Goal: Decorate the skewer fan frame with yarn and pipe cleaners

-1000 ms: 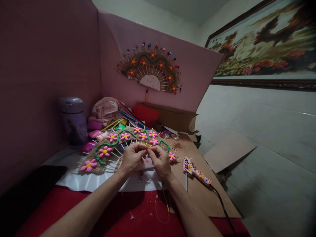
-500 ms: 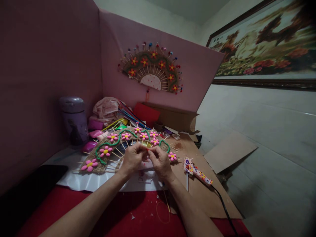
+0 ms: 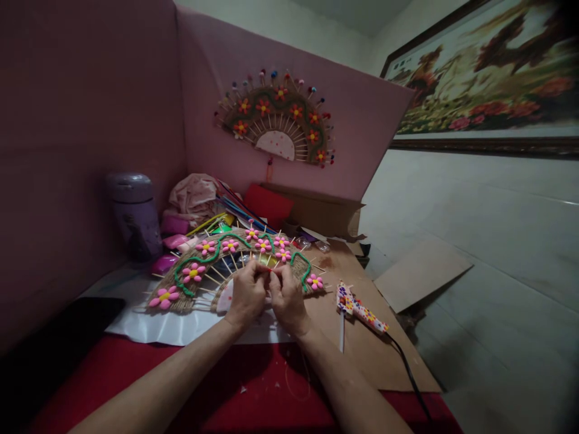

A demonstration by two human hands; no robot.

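My left hand (image 3: 248, 292) and my right hand (image 3: 287, 295) meet fingertip to fingertip, both closed in a pinch. Between them shows a tiny red piece (image 3: 270, 270), too small to name for certain. Thin orange cord (image 3: 298, 383) hangs below my right hand. Just beyond my hands lies a fan-shaped craft (image 3: 185, 301) of sticks and wound twine, with pink clay flowers (image 3: 193, 272) and a wavy green strip (image 3: 186, 265). Its pale spotted centre (image 3: 225, 296) is partly hidden by my left hand.
At the right a flower-patterned glue gun (image 3: 362, 312) with a black cord rests on cardboard (image 3: 384, 367). A purple tumbler (image 3: 134, 217) stands back left. A finished-looking fan (image 3: 277, 123) hangs on the pink board. Coloured clay packets (image 3: 165, 265) lie behind the craft.
Both hands stay pinched around the small red piece, with my fingers slightly shifted. The orange cord below has moved, and more of the craft's spotted centre shows.
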